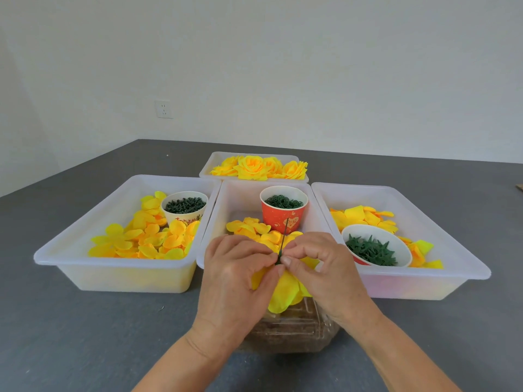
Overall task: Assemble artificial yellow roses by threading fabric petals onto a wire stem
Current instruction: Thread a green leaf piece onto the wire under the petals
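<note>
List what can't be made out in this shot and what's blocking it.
All in the head view:
- Lower end of the wire stem: hidden behind the left hand and right hand.
- Centre of the yellow petals: covered by the fingertips.
- Contents of the clear bag: blurred by plastic, hidden by the wrists.
- Print on the white cup: cut off by loose petals.
</note>
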A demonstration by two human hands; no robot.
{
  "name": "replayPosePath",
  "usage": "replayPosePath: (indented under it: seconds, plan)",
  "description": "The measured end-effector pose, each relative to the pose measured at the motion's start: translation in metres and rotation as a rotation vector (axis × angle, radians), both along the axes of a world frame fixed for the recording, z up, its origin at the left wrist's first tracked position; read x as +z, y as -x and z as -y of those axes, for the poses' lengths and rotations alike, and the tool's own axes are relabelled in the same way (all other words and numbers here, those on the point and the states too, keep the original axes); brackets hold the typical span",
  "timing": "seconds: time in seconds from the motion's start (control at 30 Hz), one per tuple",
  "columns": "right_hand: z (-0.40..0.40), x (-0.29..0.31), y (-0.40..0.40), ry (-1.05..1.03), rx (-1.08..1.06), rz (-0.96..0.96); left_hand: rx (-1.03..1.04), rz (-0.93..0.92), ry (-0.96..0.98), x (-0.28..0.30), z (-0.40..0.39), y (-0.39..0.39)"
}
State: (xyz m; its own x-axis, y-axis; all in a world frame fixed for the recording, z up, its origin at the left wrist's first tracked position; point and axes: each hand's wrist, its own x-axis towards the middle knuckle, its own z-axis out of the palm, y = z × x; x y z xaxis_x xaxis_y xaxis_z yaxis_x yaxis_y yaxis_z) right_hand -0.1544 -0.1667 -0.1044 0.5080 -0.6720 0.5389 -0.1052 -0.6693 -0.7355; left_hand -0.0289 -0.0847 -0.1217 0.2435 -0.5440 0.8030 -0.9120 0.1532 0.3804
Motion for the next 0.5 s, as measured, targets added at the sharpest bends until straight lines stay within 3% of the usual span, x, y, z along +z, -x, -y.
replayPosePath:
  seconds: [0.27,0.5]
  plan:
    - [0.0,-0.011,-0.001,0.057,0.024,0.076,-0.046,-0.18,0.019,-0.007,0.0,0.005]
    - [0.003,-0.019,-0.003,0.079,0.044,0.149,-0.065,-0.165,0.108,-0.017,0.006,0.007]
